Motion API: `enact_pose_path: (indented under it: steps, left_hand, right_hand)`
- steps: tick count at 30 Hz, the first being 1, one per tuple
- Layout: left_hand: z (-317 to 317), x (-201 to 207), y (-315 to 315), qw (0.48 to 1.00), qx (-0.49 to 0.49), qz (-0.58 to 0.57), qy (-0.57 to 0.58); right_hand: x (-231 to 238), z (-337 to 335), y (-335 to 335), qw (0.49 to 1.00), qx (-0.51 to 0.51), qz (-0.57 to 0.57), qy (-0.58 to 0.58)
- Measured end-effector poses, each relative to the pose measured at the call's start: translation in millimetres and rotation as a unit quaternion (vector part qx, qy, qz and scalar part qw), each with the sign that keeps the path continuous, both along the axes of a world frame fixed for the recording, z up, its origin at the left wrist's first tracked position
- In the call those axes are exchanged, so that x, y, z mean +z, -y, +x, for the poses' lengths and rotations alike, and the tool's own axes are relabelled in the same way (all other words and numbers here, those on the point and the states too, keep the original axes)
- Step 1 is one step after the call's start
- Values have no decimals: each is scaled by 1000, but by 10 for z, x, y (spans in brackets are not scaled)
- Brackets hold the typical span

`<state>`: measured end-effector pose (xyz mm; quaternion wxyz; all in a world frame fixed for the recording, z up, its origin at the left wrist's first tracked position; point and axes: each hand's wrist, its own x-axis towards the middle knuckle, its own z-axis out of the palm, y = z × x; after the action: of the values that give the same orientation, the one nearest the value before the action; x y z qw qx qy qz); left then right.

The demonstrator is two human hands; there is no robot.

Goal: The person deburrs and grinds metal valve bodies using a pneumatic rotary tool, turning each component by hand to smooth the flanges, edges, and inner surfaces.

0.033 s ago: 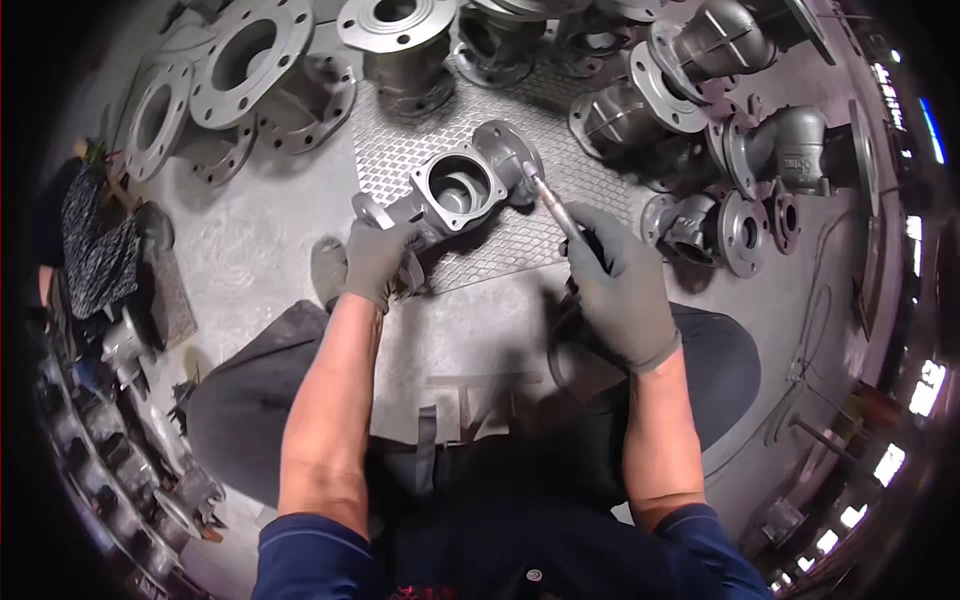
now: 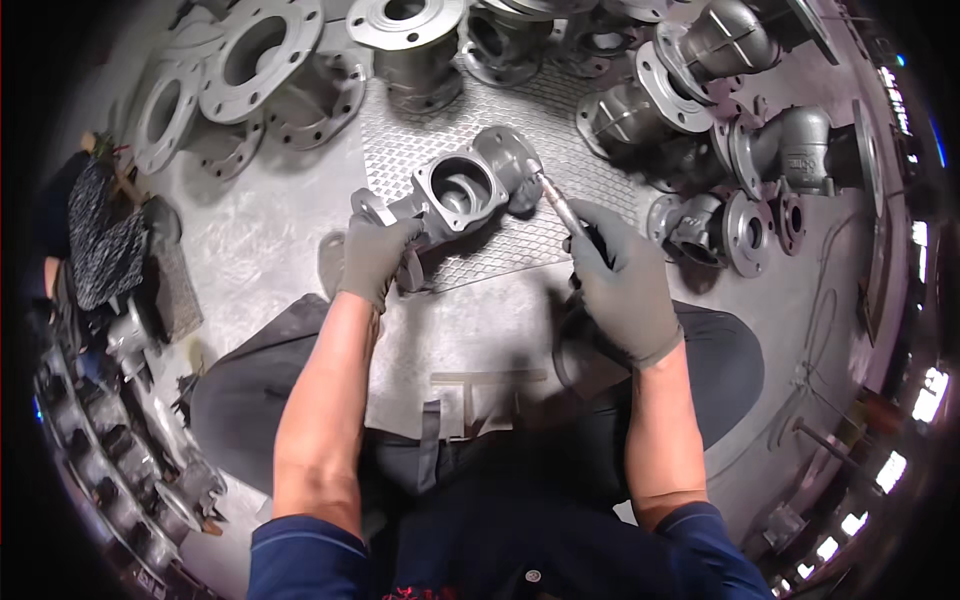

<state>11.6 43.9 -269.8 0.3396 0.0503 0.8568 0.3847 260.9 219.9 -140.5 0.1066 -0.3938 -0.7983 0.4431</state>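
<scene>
A grey cast-metal valve body lies at a slant in front of me, its square-rimmed round opening facing up and a round flange at each end. My left hand, in a grey glove, is closed around its near left end. In my gloved right hand is a slim, rod-shaped metal tool, its tip at the edge of the far right flange. Whether the tip touches the metal is hard to tell. The tool's rear end is hidden by the hand, and a dark hose hangs below it.
A diamond-patterned metal plate lies under the valve body. Large flanged castings stand at the far left, and more valve bodies crowd the right. Another person's dark patterned clothing shows at the left edge. My bent legs flank the work.
The view has shifted slightly, so the surrounding castings sit a little farther right. My hands keep the same holds, and the tool tip stays by the flange edge.
</scene>
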Motion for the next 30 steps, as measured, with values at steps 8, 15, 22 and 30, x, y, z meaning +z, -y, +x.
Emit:
enact_pose_path:
  steps: [8,15,22,30]
  left_hand:
    - [206,763,614,991,-88,-36,-99]
    - [347,679,1154,992,-91,91,-14]
    - [346,661,1300,991,-121,49,-20]
    - [538,669,916,956,-189,40,-220]
  right_hand:
    - [-163,-27,106,998,67,12,1]
    - [-254,-109,227,992,117,-36,11]
    - [-385,-338,358,987,155,-37,29]
    - [-598,-829,727,985,110,-124,-56]
